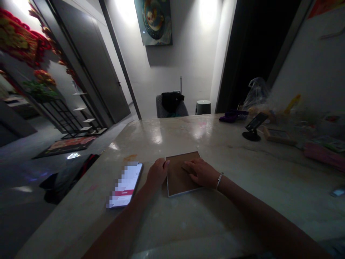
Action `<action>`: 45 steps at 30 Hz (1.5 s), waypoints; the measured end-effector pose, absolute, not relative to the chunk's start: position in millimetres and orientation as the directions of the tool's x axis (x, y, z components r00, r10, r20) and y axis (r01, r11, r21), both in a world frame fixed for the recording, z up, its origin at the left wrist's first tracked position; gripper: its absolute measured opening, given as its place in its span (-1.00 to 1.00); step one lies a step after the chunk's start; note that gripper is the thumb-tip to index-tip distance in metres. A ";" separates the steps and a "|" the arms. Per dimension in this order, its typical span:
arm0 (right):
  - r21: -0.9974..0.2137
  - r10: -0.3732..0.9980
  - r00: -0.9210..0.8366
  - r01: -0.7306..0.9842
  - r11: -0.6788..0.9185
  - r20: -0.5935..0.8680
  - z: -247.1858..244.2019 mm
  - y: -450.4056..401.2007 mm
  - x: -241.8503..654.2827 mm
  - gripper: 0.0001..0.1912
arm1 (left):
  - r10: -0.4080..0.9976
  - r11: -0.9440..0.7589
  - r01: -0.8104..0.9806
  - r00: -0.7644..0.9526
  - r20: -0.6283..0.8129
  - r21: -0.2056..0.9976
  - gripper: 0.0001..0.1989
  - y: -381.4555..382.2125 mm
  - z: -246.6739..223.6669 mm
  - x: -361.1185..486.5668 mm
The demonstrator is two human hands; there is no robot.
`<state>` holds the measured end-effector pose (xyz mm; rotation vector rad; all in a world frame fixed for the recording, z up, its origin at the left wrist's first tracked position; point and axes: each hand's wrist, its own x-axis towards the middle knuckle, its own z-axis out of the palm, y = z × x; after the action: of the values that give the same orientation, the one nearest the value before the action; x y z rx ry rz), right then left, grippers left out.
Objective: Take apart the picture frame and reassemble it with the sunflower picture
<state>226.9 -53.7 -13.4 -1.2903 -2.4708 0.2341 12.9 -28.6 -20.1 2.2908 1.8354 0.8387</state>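
A flat brown square panel with thin white edges [179, 180] lies on the pale marble table [231, 216]. At its left edge is my left hand [157, 172], gripping the border with the thumb on top; the other fingers are mostly hidden. My right hand [201, 172], with a bracelet at the wrist, rests palm down on the panel's right part, its fingers spread over the surface. A phone with a lit screen [129, 185] lies to the left of my left hand, partly blurred out.
Toward the back right of the table are a black phone stand [252, 133], a purple item [233, 116], a wooden frame [279, 135], a pink cloth [323, 156] and a clear plastic bag [257, 93]. A chair with a black bag [172, 102] stands beyond the far edge.
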 end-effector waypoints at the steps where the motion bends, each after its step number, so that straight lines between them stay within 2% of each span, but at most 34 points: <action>1: -0.303 0.816 -0.529 0.758 0.577 0.232 -14.3 -52.4 227.1 -0.48 | 0.925 -0.270 0.872 0.117 0.361 0.409 -0.75 -27.7 -20.6 12.4; 5: -0.378 0.810 -0.494 0.718 0.585 0.316 -16.3 -45.6 230.6 -0.50 | 0.927 -0.217 0.870 0.041 0.373 0.444 -0.75 -21.7 -24.7 8.5; 8: -0.579 0.862 -0.334 0.641 0.505 0.382 -15.9 -40.0 232.5 -0.54 | 0.930 -0.223 0.851 0.041 0.364 0.475 -0.75 -18.0 -28.2 6.3; 11: -0.849 0.940 -0.160 0.403 0.341 0.301 -14.8 -36.0 231.5 -0.61 | 0.924 -0.268 0.815 0.067 0.376 0.514 -0.75 -18.6 -29.6 7.2; 14: -0.969 0.972 -0.145 0.140 0.205 0.185 -14.5 -34.4 229.8 -0.66 | 0.926 -0.291 0.789 0.091 0.366 0.540 -0.69 -21.3 -29.1 8.9; 16: -0.983 0.962 -0.226 0.058 0.172 0.155 -15.3 -33.0 230.7 -0.67 | 0.922 -0.309 0.781 0.106 0.373 0.542 -0.66 -22.1 -28.7 8.9; 18: -0.983 0.941 -0.308 0.069 0.170 0.141 -17.4 -30.5 234.3 -0.66 | 0.916 -0.314 0.775 0.095 0.389 0.549 -0.66 -21.6 -28.6 8.1; 20: -0.978 0.937 -0.340 0.157 0.136 0.076 -20.7 -27.6 240.3 -0.68 | 0.917 -0.307 0.757 0.074 0.391 0.577 -0.66 -20.5 -28.7 7.5; 22: -0.960 0.921 -0.380 0.279 0.024 -0.087 -23.9 -26.2 247.6 -0.72 | 0.925 -0.301 0.724 0.063 0.375 0.621 -0.66 -19.7 -28.6 7.3; 24: -0.928 0.831 -0.487 0.362 -0.089 -0.270 -25.2 -28.0 254.4 -0.73 | 0.934 -0.295 0.685 0.059 0.352 0.666 -0.65 -19.2 -28.4 7.6; 26: -0.915 0.691 -0.625 0.376 -0.143 -0.365 -22.8 -33.0 259.3 -0.68 | 0.944 -0.281 0.648 0.052 0.327 0.708 -0.64 -18.5 -28.6 7.7; 31: -0.891 0.356 -0.817 0.400 -0.215 -0.453 -4.1 -46.9 264.4 -0.56 | 0.957 -0.265 0.544 0.050 0.285 0.796 -0.63 -14.3 -32.8 6.9; 34: -0.902 0.280 -0.863 0.366 -0.227 -0.421 2.5 -47.2 265.0 -0.49 | 0.963 -0.248 0.473 0.026 0.268 0.845 -0.60 -12.1 -36.1 7.0; 36: -0.934 0.373 -0.860 0.287 -0.213 -0.350 0.6 -43.1 264.3 -0.45 | 0.959 -0.246 0.462 -0.012 0.283 0.852 -0.61 -12.1 -36.2 7.7; 38: -0.960 0.546 -0.790 0.211 -0.185 -0.279 -5.6 -36.6 262.7 -0.44 | 0.952 -0.258 0.453 -0.031 0.304 0.853 -0.63 -14.1 -33.5 9.0; 42: -0.984 0.849 -0.502 0.150 -0.101 -0.164 -20.1 -22.5 259.6 -0.41 | 0.963 -0.246 0.377 -0.009 0.270 0.893 -0.63 -22.5 -24.4 14.7; 45: -0.992 0.942 -0.331 0.124 -0.017 -0.058 -25.7 -16.1 259.2 -0.36 | 0.977 -0.212 0.237 0.065 0.202 0.948 -0.52 -27.6 -20.3 20.4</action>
<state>259.2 -16.1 -25.7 -1.1469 -1.5334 1.4283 20.4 -27.6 -20.3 1.5675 1.2509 1.2067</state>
